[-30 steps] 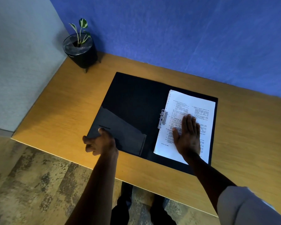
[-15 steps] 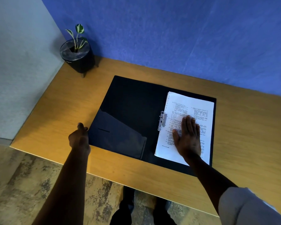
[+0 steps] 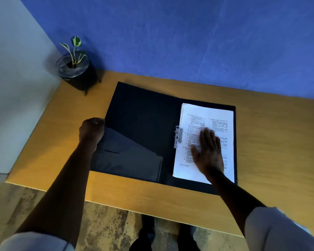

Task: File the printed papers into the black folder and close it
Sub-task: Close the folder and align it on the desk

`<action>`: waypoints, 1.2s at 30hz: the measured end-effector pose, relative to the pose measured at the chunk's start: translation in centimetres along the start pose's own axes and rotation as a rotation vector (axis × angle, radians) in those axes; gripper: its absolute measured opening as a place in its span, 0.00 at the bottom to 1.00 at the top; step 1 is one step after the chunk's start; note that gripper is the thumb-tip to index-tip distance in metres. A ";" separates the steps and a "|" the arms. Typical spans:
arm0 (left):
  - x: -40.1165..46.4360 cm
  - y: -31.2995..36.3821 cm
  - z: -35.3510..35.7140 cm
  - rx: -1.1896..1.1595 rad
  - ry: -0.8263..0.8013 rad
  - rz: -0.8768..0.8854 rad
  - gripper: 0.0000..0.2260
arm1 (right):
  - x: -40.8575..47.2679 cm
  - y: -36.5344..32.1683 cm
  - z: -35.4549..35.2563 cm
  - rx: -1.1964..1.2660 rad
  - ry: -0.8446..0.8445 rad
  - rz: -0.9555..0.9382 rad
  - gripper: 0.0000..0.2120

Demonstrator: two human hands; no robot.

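The black folder [image 3: 143, 116] lies open and flat on the wooden desk [image 3: 270, 151]. A stack of printed papers [image 3: 207, 115] sits on its right half, beside the metal clip [image 3: 178, 136] at the spine. My right hand [image 3: 209, 151] presses flat on the papers with straight fingers. My left hand [image 3: 92, 130] is at the left edge of the folder's left cover, fingers curled round that edge, just above the inner pocket [image 3: 129, 156].
A small plant in a black pot [image 3: 76, 71] stands at the desk's back left corner, close to the folder's far left corner. A blue wall runs behind the desk. The desk's front edge [image 3: 116, 205] is near my legs.
My left hand has moved from the folder's near left corner, out past its left side, then up along the left edge, where it now grips the cover. My right hand stays on the papers.
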State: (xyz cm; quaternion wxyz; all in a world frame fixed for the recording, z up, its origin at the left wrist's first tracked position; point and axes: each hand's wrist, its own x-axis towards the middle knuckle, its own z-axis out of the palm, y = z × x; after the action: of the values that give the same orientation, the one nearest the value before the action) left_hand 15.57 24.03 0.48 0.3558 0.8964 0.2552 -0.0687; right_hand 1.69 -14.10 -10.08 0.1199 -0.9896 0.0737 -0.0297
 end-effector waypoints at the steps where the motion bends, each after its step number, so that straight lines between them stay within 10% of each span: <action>1: 0.2 0.7 -0.3 -0.013 -0.002 0.034 0.14 | 0.0 0.0 -0.1 0.004 0.003 -0.002 0.35; 36: -13.1 18.8 1.8 -0.041 -0.106 1.052 0.08 | -1.7 4.3 -3.9 0.074 -0.136 0.074 0.36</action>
State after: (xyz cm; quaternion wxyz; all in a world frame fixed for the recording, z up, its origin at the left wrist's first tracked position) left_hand 13.94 5.86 14.51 0.3722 0.8914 -0.2462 0.0788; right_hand -0.87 -18.93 -7.38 0.1623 -0.9808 0.1006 0.0394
